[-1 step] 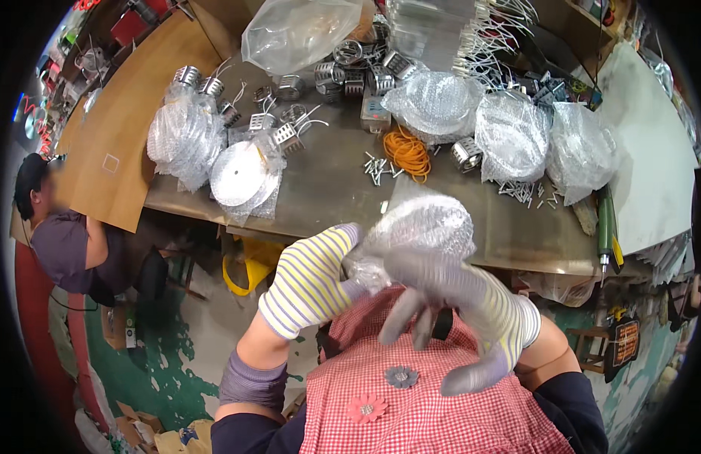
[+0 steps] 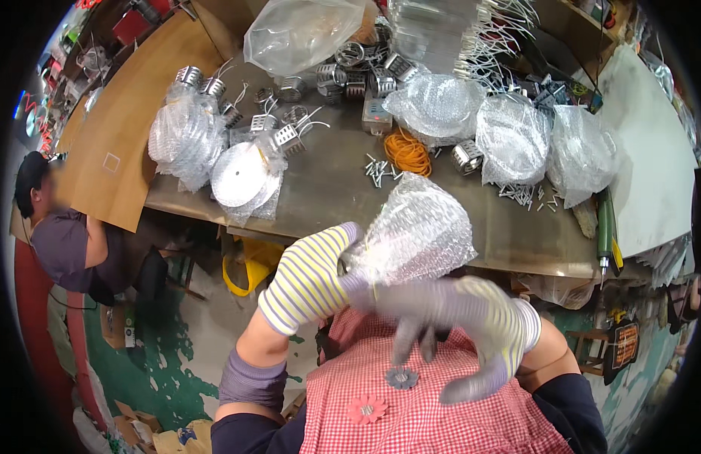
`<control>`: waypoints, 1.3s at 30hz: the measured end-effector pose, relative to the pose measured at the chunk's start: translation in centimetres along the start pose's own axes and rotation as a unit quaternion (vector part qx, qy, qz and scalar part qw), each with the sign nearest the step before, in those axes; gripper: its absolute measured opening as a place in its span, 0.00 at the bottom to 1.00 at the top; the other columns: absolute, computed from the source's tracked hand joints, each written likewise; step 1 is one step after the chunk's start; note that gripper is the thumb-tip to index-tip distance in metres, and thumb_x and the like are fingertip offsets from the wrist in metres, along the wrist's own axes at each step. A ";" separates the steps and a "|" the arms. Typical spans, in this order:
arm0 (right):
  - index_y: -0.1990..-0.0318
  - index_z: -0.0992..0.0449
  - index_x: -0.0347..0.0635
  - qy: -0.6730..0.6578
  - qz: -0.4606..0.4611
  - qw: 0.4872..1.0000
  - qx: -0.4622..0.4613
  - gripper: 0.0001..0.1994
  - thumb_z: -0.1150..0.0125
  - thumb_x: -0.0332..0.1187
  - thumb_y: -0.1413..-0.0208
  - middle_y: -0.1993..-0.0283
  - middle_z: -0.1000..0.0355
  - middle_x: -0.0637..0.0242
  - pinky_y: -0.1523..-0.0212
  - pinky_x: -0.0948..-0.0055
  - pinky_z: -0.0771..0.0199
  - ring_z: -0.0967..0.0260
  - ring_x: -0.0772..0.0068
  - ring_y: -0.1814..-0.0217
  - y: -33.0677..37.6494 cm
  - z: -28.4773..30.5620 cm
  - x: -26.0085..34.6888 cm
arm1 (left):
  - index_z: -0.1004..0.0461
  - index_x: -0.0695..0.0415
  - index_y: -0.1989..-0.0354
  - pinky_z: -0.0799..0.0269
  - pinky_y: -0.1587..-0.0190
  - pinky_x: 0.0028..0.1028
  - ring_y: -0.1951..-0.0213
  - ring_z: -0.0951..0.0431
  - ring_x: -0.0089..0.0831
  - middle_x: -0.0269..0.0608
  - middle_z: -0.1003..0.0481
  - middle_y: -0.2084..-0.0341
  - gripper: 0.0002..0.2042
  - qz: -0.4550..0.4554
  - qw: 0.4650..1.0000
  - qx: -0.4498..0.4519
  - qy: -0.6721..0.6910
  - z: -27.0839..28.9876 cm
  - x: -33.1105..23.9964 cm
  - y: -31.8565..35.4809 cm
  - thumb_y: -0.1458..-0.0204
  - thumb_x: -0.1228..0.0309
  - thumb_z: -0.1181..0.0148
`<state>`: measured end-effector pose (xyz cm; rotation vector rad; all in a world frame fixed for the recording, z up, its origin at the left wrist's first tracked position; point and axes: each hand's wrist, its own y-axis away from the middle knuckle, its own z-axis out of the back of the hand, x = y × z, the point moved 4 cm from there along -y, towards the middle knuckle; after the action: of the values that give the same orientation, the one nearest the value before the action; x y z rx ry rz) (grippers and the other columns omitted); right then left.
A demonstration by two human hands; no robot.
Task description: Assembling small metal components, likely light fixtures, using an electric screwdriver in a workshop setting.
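Note:
Both my hands wear striped knit gloves with grey finger parts. My left hand [image 2: 311, 278] is closed around the gathered end of a bubble-wrap bag [image 2: 424, 231], whose full part puffs out toward the bench. What the bag contains is hidden by the wrap. Just below the gathered end, my right hand [image 2: 460, 318] is blurred by motion. Its fingers look stretched out and its thumb stands apart; the fingertips near the bag's neck are smeared, and I see nothing clearly held in them.
Orange rubber bands [image 2: 408, 152] lie beyond the bag, beside loose screws [image 2: 379, 171]. Wrapped bundles [image 2: 512, 140] stand at right; others [image 2: 185, 136] at left, near white discs [image 2: 238, 174]. Slotted metal cylinders [image 2: 331, 77] fill the back. A green power screwdriver [image 2: 606, 227] hangs right. Another person [image 2: 66, 242] sits left.
The bag has tipped so more of its puffed side shows above my right hand. My right hand's fingers have swung left and slightly down, toward the bag's neck. My left hand stays nearly still.

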<state>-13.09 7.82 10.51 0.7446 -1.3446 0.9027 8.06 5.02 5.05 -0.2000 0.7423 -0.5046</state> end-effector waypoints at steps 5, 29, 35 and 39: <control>0.43 0.28 0.42 0.505 0.172 0.808 -0.250 0.29 0.29 0.40 0.54 0.53 0.26 0.54 0.50 0.58 0.25 0.27 0.50 0.50 -1.0 5.0 2.1 | 0.28 0.67 0.54 0.27 0.59 0.30 0.65 0.26 0.24 0.41 0.24 0.69 0.18 0.238 0.912 0.118 0.311 0.1 0.2 -0.8 0.46 0.65 0.40; 0.47 0.25 0.41 0.152 0.029 0.983 -0.097 0.18 0.39 0.39 0.43 0.53 0.23 0.55 0.50 0.63 0.25 0.24 0.55 0.53 -5.9 -0.3 -8.9 | 0.27 0.68 0.46 0.29 0.45 0.31 0.51 0.25 0.30 0.44 0.23 0.53 0.16 0.236 0.875 -0.365 0.214 11.5 17.1 0.0 0.40 0.72 0.44; 0.53 0.23 0.40 0.118 0.023 0.977 -0.177 0.13 0.40 0.36 0.41 0.55 0.22 0.57 0.49 0.63 0.25 0.24 0.55 0.52 -4.1 1.0 -8.9 | 0.23 0.63 0.51 0.30 0.45 0.39 0.52 0.24 0.52 0.59 0.23 0.55 0.15 0.246 0.904 -0.226 -0.268 11.6 19.2 -2.4 0.44 0.68 0.45; 0.54 0.22 0.40 0.102 0.019 0.968 -0.228 0.12 0.40 0.36 0.41 0.56 0.22 0.57 0.49 0.62 0.25 0.24 0.54 0.53 -1.9 2.4 -8.4 | 0.30 0.64 0.42 0.41 0.37 0.47 0.41 0.35 0.57 0.60 0.31 0.45 0.22 0.159 0.872 -0.225 -0.405 8.5 15.3 -2.8 0.44 0.67 0.44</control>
<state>-12.57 3.85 2.53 0.2628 -1.3182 0.6438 22.49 -5.13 3.08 -0.6671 0.0404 0.1014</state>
